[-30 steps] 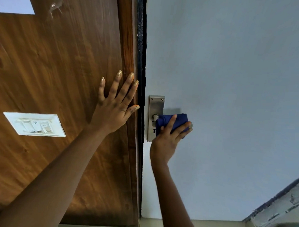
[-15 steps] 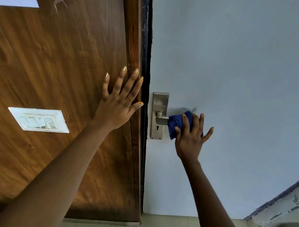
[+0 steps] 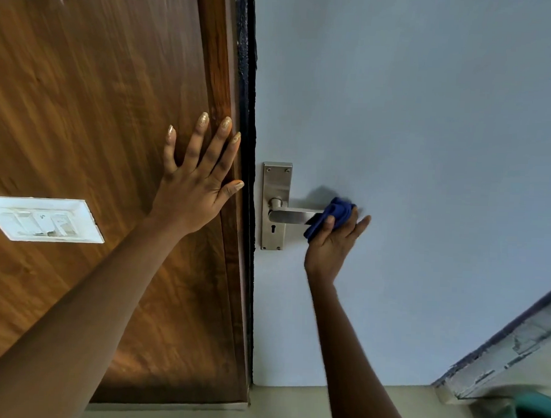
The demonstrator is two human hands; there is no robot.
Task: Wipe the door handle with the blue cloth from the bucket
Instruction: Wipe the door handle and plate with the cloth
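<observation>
Fingers of the right hand [image 3: 329, 242] pinch the blue cloth [image 3: 332, 216] around the free end of the door handle [image 3: 294, 216]. The left hand [image 3: 194, 186] lies flat, fingers spread, on the wooden panel [image 3: 92, 106], above a white switch plate [image 3: 41, 219].

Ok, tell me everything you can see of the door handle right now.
The door handle is a lever of brushed silver metal, lying level and pointing right from a round hub. It sits on a tall backplate of the same metal, with two screws at the top, two at the bottom and a keyhole below the lever, fixed near the left edge of the pale blue door. The blue cloth, gripped by the right hand, wraps the lever's free end.
</observation>
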